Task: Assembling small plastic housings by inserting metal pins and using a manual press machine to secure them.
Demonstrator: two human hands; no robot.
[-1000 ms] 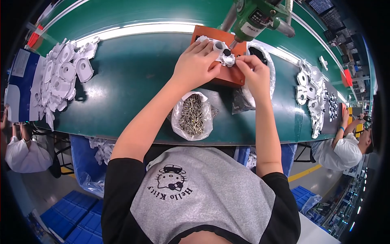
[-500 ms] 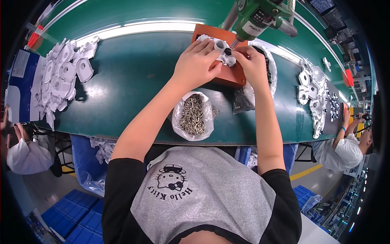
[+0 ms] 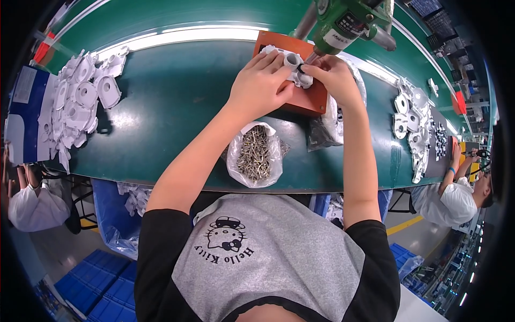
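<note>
A white moulded plastic part point(image 3: 304, 81) with a round raised ring lies on an orange fixture block point(image 3: 310, 101). My left hand point(image 3: 261, 80) holds it from the left, fingers laid over its far edge and thumb at the near side. At the part's right side, a small black piece point(image 3: 301, 68) sits under the metal tip of a green press-like machine point(image 3: 343, 31). The thumb and fingers of my right hand point(image 3: 337, 80) are closed at that black piece, which they partly cover. The tip's contact point is hidden by my fingers.
Nearer me stands a white bag of metal screws point(image 3: 254, 155). A clear plastic bag point(image 3: 324, 131) lies right of the block. White plastic parts pile up at left point(image 3: 80, 102) and right point(image 3: 416, 121). A blue bin point(image 3: 115, 217) is below the table edge. Other people work at both sides.
My right hand has shifted slightly right and its wrist has turned, with the thumb now over more of the black piece. My left hand stays on the white part.
</note>
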